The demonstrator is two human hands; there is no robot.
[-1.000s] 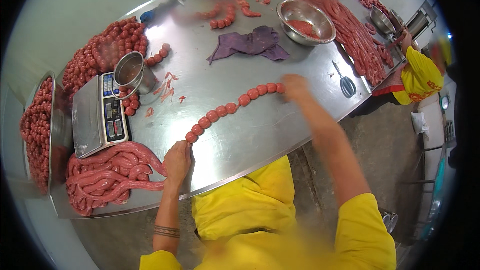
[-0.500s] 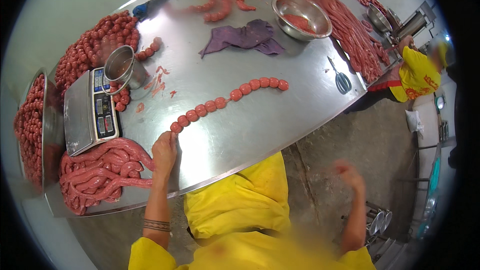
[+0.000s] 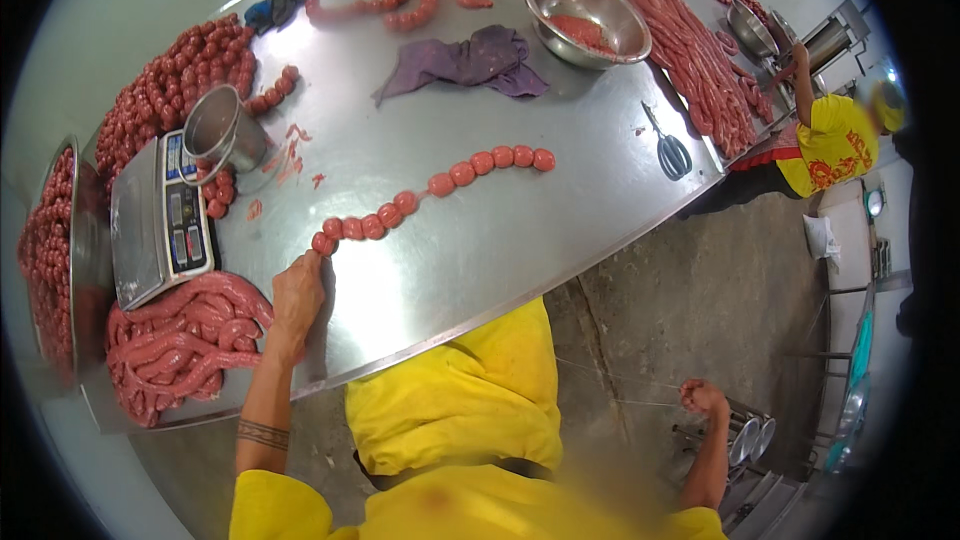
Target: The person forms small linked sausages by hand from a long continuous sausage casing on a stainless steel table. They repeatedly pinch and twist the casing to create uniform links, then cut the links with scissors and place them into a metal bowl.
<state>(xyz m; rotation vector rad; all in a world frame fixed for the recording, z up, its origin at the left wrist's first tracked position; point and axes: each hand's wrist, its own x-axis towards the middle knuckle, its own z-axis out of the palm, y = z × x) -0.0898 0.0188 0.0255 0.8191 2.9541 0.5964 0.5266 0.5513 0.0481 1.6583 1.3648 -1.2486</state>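
Note:
A string of tied pink-red sausages (image 3: 388, 215) curves across the steel table, with a thin gap midway. My left hand (image 3: 298, 292) is closed around its near end at the table's front left. Off the table's front edge, my right hand (image 3: 703, 398) forms a fist, with thin pale twine (image 3: 640, 403) stretched from it toward my waist. The twine's other end is hidden. Beside my left hand lies a coiled heap of untied sausage (image 3: 180, 340).
On the left are a digital scale (image 3: 180, 220), metal bucket (image 3: 228, 130), tied-sausage pile (image 3: 180, 80) and full tub (image 3: 45, 260). Farther off are a purple cloth (image 3: 465, 65), bowl (image 3: 590, 25), scissors (image 3: 672, 152) and long sausages (image 3: 690, 70). A co-worker (image 3: 840, 145) stands at right.
My right hand has moved lower and farther from the table, and the taut twine now shows. My left hand keeps hold of the sausage end. The whole view has shifted slightly.

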